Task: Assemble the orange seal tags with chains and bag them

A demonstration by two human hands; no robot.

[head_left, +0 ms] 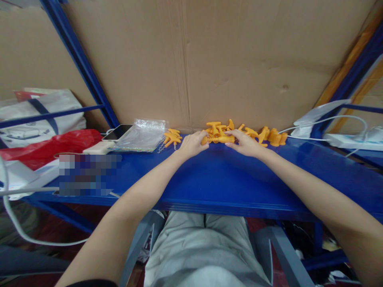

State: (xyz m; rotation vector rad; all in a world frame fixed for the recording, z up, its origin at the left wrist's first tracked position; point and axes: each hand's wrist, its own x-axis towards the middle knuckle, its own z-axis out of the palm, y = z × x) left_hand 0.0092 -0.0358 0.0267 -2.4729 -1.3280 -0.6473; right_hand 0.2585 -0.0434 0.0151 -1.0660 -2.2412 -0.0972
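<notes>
At the back of the blue table, my left hand (194, 144) curls its fingers against the round end of an orange plastic piece (204, 140). My right hand (243, 144) has thumb and fingers around the right end of a lying row of orange plastic pieces (220, 139). More orange T-shaped pieces (214, 125) are heaped just behind, between both hands. Left of my left hand lies a bunch of orange-handled corkscrews (172, 137) with metal spirals. Beyond my right hand stand further orange pieces (273, 136). My fingers partly cover what they touch.
A blue table (203, 179) runs in front of me, with a cardboard wall (209, 71) behind it. To the left are a clear plastic bag (143, 135), a phone-like device (119, 132), a white block (97, 148) and a red bag (60, 147). White cables (326, 118) cross the right side.
</notes>
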